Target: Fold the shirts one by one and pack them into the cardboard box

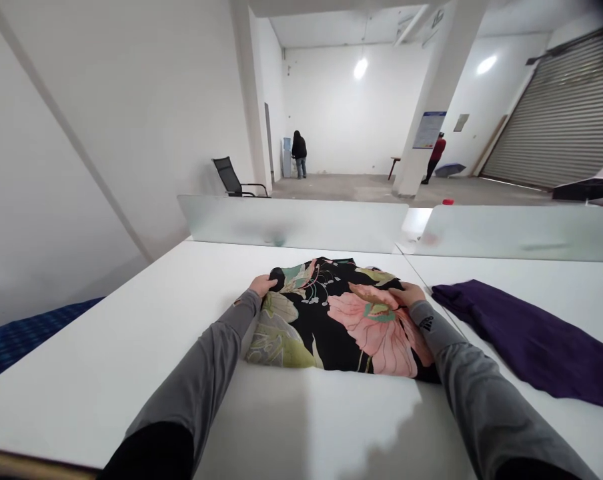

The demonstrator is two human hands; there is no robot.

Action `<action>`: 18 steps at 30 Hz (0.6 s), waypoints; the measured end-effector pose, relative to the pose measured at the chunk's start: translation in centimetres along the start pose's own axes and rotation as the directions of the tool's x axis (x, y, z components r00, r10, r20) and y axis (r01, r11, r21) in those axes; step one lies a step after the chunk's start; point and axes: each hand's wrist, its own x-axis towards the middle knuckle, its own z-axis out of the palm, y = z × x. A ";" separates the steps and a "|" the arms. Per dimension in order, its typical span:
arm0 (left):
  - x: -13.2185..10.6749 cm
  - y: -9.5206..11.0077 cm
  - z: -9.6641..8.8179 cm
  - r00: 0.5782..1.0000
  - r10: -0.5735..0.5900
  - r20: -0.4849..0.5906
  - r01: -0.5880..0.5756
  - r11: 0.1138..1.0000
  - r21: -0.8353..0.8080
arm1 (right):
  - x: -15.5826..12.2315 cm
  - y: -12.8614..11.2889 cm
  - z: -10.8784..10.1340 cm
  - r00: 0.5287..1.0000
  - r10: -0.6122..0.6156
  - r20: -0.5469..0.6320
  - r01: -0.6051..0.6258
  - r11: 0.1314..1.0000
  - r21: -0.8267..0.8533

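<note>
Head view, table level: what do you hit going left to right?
blue patterned fabric → left hand → floral cloth → right hand → purple cloth

the cloth (331, 320) is black with big pink flowers, pale green and yellow-green leaves and thin white stems. both sleeves (216, 360) are grey; the right one bears a small black mark near the cuff. the second cloth (526, 340) is plain deep purple. the table (131, 347) is white, the screen (301, 223) frosted pale grey. the chair (231, 177) is black. the fabric (26, 333) at far left is blue with a fine check.
</note>
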 end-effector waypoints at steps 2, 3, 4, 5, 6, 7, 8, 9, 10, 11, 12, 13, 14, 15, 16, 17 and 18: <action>0.3 -0.2 -0.3 0.997 0.015 -0.071 -0.006 0.993 0.118 | 0.3 0.5 0.0 0.999 0.006 -0.045 -0.008 0.999 -0.054; 0.4 -0.1 -0.5 0.993 0.026 -0.111 -0.007 0.985 0.174 | 0.3 0.6 -0.1 0.998 0.005 -0.063 -0.010 0.997 -0.075; 0.3 -0.1 -0.8 0.987 0.045 -0.151 -0.010 0.973 0.229 | 0.2 0.8 -0.2 0.997 0.002 -0.080 -0.010 0.996 -0.091; 0.0 0.0 -1.1 0.979 0.069 -0.190 -0.014 0.961 0.278 | 0.1 0.9 -0.3 0.995 0.000 -0.097 -0.010 0.995 -0.099; -0.5 0.1 -1.5 0.969 0.095 -0.227 -0.019 0.949 0.315 | -0.2 1.1 -0.6 0.993 -0.009 -0.120 -0.004 0.994 -0.111; -1.4 0.1 -1.9 0.960 0.122 -0.250 -0.025 0.933 0.359 | -0.5 1.4 -0.9 0.989 -0.026 -0.148 0.005 0.990 -0.139; -2.5 0.0 -2.3 0.958 0.146 -0.248 -0.029 0.906 0.421 | -1.0 1.6 -1.2 0.985 -0.044 -0.168 0.012 0.982 -0.187; -3.9 -0.2 -2.6 0.962 0.163 -0.218 -0.033 0.865 0.502 | -1.7 1.9 -1.6 0.984 -0.061 -0.170 0.016 0.968 -0.251; -5.4 -0.5 -2.7 0.972 0.175 -0.157 -0.049 0.804 0.592 | -2.4 2.1 -1.9 0.987 -0.071 -0.146 0.021 0.947 -0.322; -7.1 -0.8 -2.7 0.980 0.181 -0.077 -0.081 0.730 0.679 | -3.3 2.2 -2.2 0.992 -0.078 -0.100 0.034 0.923 -0.384; -8.8 -1.2 -2.5 0.984 0.179 0.011 -0.126 0.649 0.751 | -4.2 2.3 -2.5 0.996 -0.079 -0.043 0.053 0.904 -0.424; -10.3 -1.5 -2.2 0.981 0.171 0.092 -0.176 0.580 0.796 | -5.1 2.2 -2.8 0.997 -0.075 0.007 0.071 0.899 -0.432; -11.6 -1.7 -1.9 0.975 0.165 0.150 -0.217 0.540 0.813 | -6.0 2.2 -3.1 0.996 -0.080 0.043 0.090 0.905 -0.416; -12.5 -1.8 -1.6 0.968 0.162 0.190 -0.247 0.514 0.822 | -7.0 2.1 -3.3 0.995 -0.083 0.059 0.099 0.918 -0.385; -13.2 -1.9 -1.4 0.965 0.156 0.212 -0.262 0.494 0.829 | -8.0 2.0 -3.6 0.995 -0.078 0.060 0.094 0.934 -0.346; -13.4 -1.9 -1.4 0.963 0.154 0.219 -0.267 0.471 0.841 | -9.2 2.1 -3.8 0.996 -0.065 0.056 0.079 0.950 -0.303; -13.3 -1.7 -1.8 0.962 0.162 0.221 -0.271 0.444 0.854 | -10.6 2.2 -4.0 0.997 -0.052 0.058 0.065 0.965 -0.255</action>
